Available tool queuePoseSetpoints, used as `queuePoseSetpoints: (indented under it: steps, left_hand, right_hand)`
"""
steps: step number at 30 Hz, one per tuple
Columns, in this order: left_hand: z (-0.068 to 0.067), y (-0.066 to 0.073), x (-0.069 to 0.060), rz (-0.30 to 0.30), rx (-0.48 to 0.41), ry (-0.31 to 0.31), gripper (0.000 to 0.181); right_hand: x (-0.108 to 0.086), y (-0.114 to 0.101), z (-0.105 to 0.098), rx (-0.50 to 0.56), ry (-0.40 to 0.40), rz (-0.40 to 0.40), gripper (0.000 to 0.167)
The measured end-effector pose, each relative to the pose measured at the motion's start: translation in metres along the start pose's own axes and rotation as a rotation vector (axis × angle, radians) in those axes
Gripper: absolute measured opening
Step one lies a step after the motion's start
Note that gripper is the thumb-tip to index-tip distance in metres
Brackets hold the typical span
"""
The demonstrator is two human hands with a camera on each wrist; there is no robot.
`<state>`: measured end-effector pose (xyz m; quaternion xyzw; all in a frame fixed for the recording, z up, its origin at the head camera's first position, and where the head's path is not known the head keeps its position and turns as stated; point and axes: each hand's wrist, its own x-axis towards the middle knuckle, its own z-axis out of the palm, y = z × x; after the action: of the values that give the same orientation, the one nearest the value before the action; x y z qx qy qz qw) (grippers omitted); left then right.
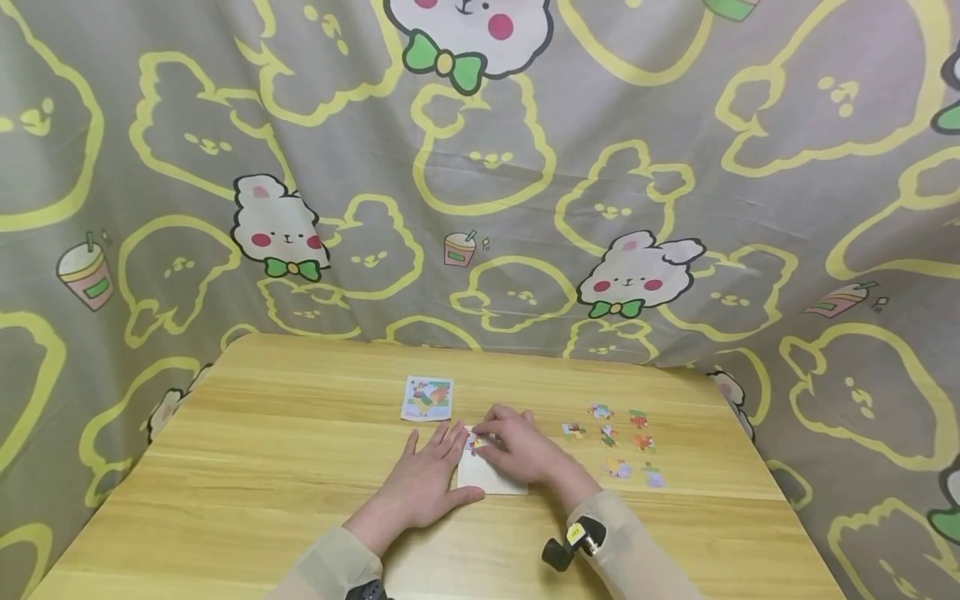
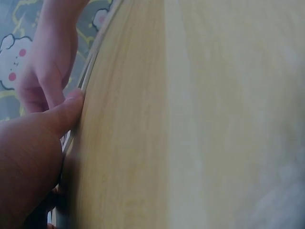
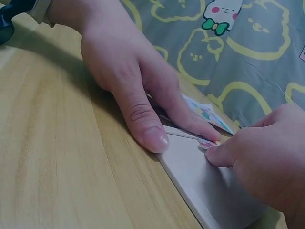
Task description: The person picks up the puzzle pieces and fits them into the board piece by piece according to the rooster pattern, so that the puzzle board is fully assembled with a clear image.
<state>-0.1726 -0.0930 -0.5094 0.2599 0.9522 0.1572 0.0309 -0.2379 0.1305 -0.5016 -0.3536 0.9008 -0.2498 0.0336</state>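
Observation:
A white square board (image 1: 491, 481) lies on the table, with a colourful puzzle piece (image 1: 474, 442) at its upper left corner. My left hand (image 1: 426, 482) rests along the board's left side, fingers extended and thumb on the lower edge. From the right, my right hand (image 1: 521, 446) bends its thumb and fingers round the piece at the corner. The right wrist view shows the piece (image 3: 206, 143) between the fingertips of my left hand (image 3: 138, 90) and right hand (image 3: 269, 157). In the left wrist view, my left hand (image 2: 33, 157) and right hand (image 2: 50, 67) hide most of the board.
Several loose puzzle pieces (image 1: 609, 435) are spread on the table (image 1: 300, 433) to the right of the board. A square picture card (image 1: 427, 398) with a colourful bird lies above and left of the board. A patterned curtain (image 1: 510, 233) hangs behind the table's far edge.

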Motion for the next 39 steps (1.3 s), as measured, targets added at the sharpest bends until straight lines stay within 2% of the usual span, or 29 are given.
queuePoseSetpoints:
  steps: [7,16,26,39]
  left_hand:
    - [-0.002,0.001,-0.001,0.005,0.007,0.001,0.096]
    - [-0.001,0.002,-0.001,0.003,0.016,0.0,0.097]
    - [0.0,0.0,0.001,-0.004,0.022,-0.006,0.097]
    - [-0.003,0.0,0.001,-0.008,0.009,-0.011,0.096]
  right_hand:
    - [0.0,-0.001,0.004,-0.04,0.026,-0.013,0.038]
    - [0.0,-0.001,0.006,-0.02,0.043,0.037,0.038]
    - [0.002,0.002,0.005,0.066,0.06,0.068,0.034]
    - [0.01,0.006,0.002,0.182,0.057,0.153,0.032]
